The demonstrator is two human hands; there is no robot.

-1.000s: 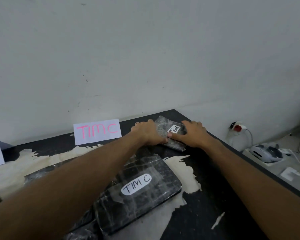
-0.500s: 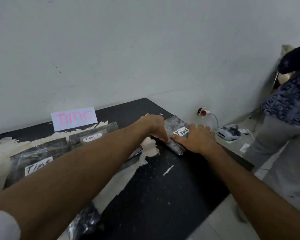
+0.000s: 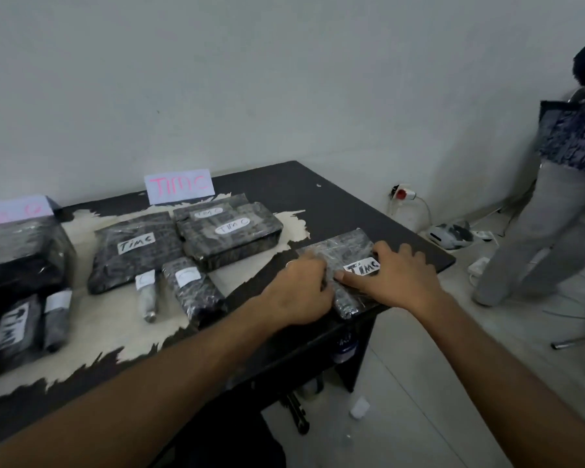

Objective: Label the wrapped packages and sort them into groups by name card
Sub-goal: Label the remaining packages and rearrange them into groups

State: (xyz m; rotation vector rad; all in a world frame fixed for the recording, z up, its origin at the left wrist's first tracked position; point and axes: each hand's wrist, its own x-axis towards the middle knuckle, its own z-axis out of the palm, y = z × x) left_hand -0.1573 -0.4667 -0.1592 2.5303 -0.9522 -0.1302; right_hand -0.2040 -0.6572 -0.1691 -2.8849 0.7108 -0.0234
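Moved: wrapped package (image 3: 343, 261) now nearer table (image 3: 335, 211) front edge.
Left hand (image 3: 301, 292): fingers curled, gripping package's left side.
Right hand (image 3: 399, 276): fingers flat, pressing white label (image 3: 361, 266).
Hidden: package's near half.

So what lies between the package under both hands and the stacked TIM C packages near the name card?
Head view: only bare table between the held package and the stacked packages: black top with a peeled pale patch.

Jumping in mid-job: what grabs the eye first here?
Both hands on a wrapped package labelled TIMC at the table's right edge: left hand grips its side, right hand presses the label. Behind, a pink TIMC name card leans on the wall above more labelled packages.
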